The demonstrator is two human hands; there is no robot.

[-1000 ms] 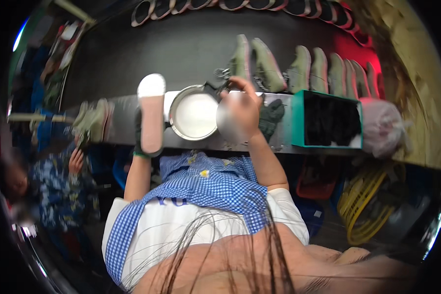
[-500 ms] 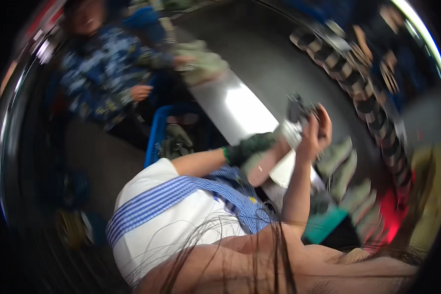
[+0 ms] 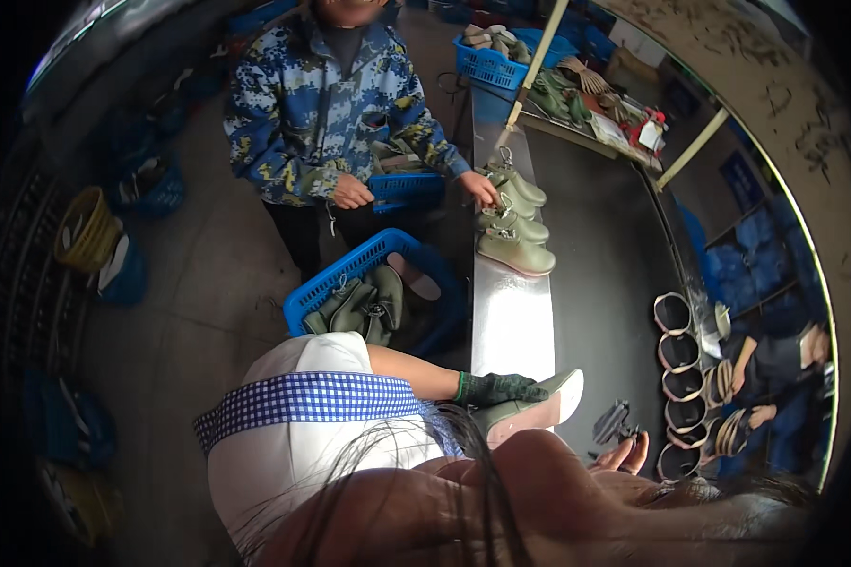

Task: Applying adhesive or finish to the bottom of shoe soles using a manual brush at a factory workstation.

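My left hand (image 3: 503,388), in a dark green glove, grips an olive-green shoe (image 3: 506,411). Its pale pink and white underside shows, and part of it is hidden behind my shoulder. To the right of the shoe, my bare right hand (image 3: 624,455) pinches a small dark grey thing (image 3: 614,422) whose kind I cannot make out. That hand is apart from the shoe, over the dark belt (image 3: 596,283). Several olive shoes (image 3: 517,253) with metal loops stand in a row on the metal ledge (image 3: 513,326) ahead of me.
A blue basket (image 3: 298,307) of green shoes stands left of the ledge. Beyond it a person in a camouflage jacket (image 3: 326,123) touches the shoe row and a smaller blue basket (image 3: 407,192). Ring-shaped strips (image 3: 681,352) line the belt's far side, near another person's hands (image 3: 761,416).
My view has turned and steadied. My right hand with the dark thing has moved away from the shoe, to the right. The left hand keeps its hold on the shoe.
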